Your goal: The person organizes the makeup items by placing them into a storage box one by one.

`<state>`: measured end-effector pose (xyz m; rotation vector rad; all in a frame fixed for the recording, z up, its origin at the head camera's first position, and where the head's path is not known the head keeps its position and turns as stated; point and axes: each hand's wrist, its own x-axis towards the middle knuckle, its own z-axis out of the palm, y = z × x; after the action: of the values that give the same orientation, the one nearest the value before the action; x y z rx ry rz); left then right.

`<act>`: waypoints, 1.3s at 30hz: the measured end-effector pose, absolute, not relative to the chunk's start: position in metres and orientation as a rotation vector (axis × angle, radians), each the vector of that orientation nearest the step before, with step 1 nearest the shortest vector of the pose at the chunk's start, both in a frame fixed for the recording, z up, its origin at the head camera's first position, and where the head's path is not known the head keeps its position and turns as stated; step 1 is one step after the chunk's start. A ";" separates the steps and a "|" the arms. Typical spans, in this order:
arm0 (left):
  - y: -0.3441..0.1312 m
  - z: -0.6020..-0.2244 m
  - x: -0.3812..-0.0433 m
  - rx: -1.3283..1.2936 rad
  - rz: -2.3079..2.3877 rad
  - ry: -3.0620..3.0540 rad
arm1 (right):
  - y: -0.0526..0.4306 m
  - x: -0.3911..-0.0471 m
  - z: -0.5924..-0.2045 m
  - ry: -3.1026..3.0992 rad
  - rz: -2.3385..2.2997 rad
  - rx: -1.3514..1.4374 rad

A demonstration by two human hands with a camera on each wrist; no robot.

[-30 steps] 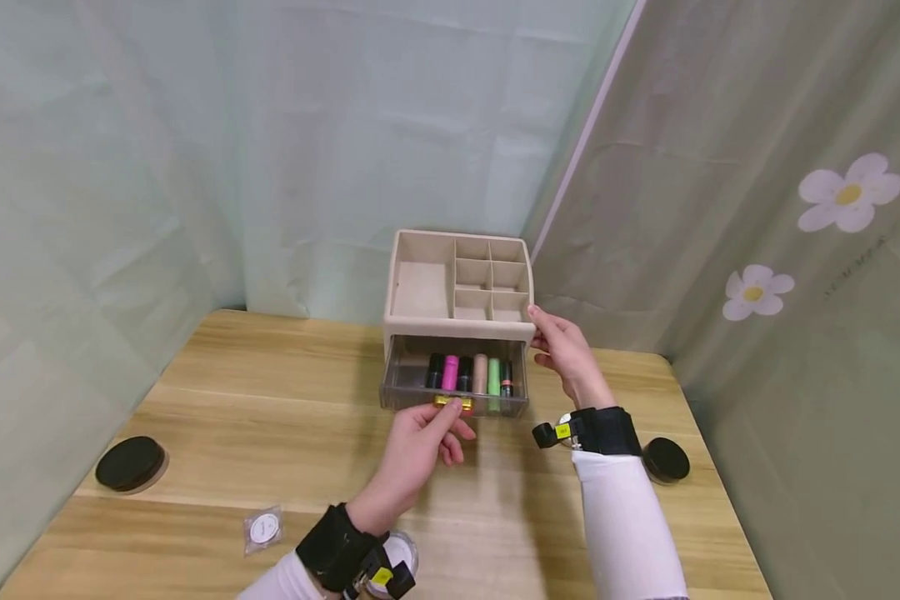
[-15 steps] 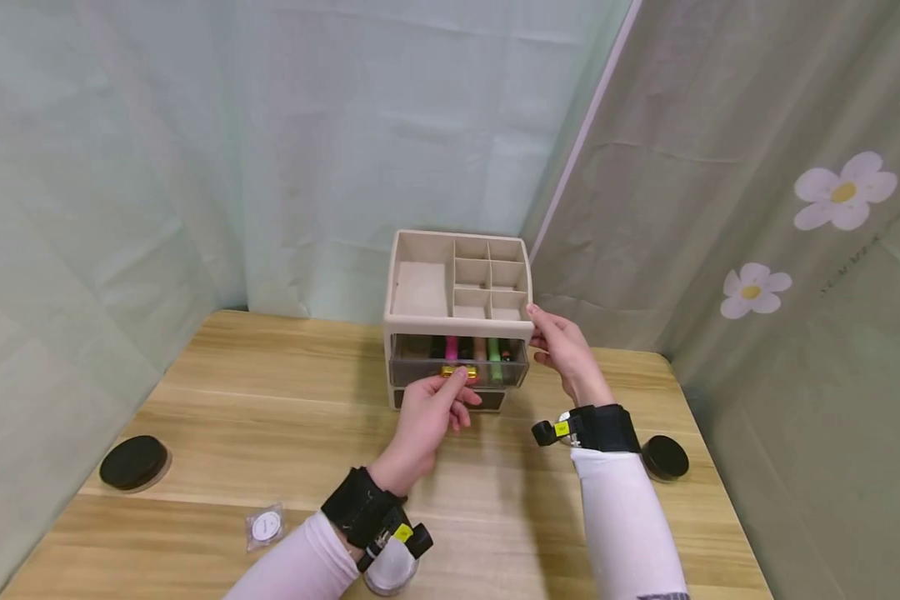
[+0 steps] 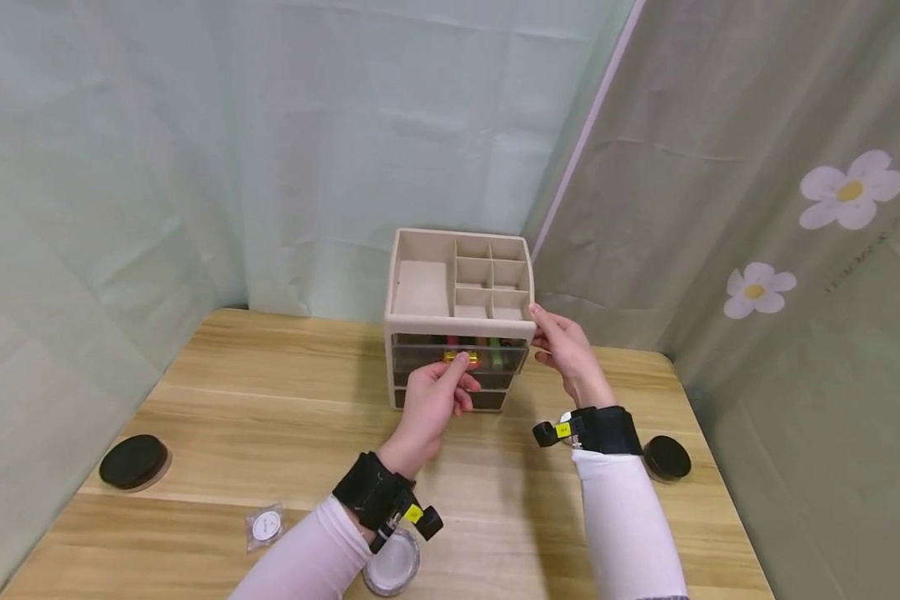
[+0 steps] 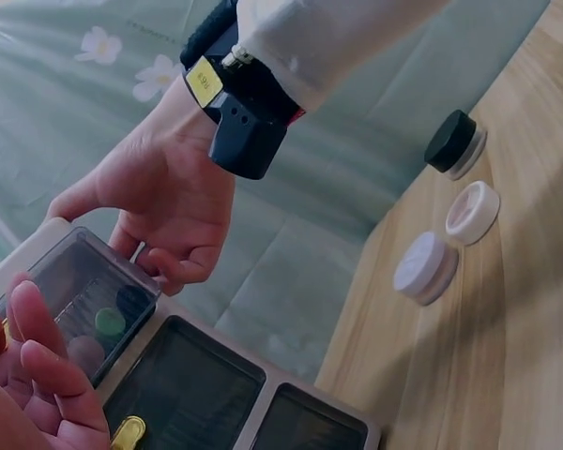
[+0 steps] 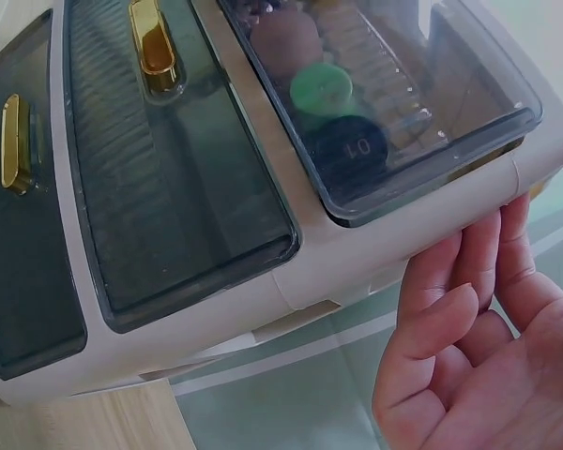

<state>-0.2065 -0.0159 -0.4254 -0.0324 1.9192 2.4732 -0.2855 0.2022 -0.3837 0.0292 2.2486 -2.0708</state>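
A cream desktop cosmetics organizer [image 3: 423, 287] with open compartments on top stands at the back of the table. Its smoky clear top drawer [image 3: 414, 358] sticks out slightly. Between my left hand's [image 3: 426, 408] thumb and fingers is that drawer's gold handle [image 3: 451, 357]. Several lipstick-like tubes lie in the drawer, among them one with a green cap [image 5: 322, 89] and one with a dark end [image 5: 347, 152]. My right hand [image 3: 570, 352] holds the organizer's upper right corner, thumb at the top edge and curled fingers against the side. Both lower drawers [image 5: 178, 206] are closed.
Black-lidded round jars stand at the left [image 3: 133, 462] and right [image 3: 667, 458] of the wooden table. A small clear sachet [image 3: 266, 527] and a round clear case [image 3: 392, 567] lie near the front. Curtains [image 3: 390, 125] hang behind.
My left hand has moved forward with the handle, and the top drawer has slid back from well pulled out to nearly closed. My right hand stays on the organizer's corner.
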 end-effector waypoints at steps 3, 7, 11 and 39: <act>-0.016 -0.425 -0.210 -0.043 2.493 1.924 | 0.202 -0.285 -0.383 2.249 -2.072 0.013; -0.016 -0.424 -0.214 -0.036 2.504 1.915 | 0.201 -0.284 -0.382 2.255 -2.075 0.009; -0.017 -0.424 -0.215 -0.044 2.512 1.906 | 0.200 -0.283 -0.384 2.246 -2.073 0.027; -0.034 -0.420 -0.222 -0.021 2.366 2.036 | 0.208 -0.282 -0.376 2.311 -2.002 -0.002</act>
<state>-0.2219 -0.0342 -0.4195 -0.0213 2.0364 2.3661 -0.2823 0.2077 -0.3758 -0.0019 2.3107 -2.0017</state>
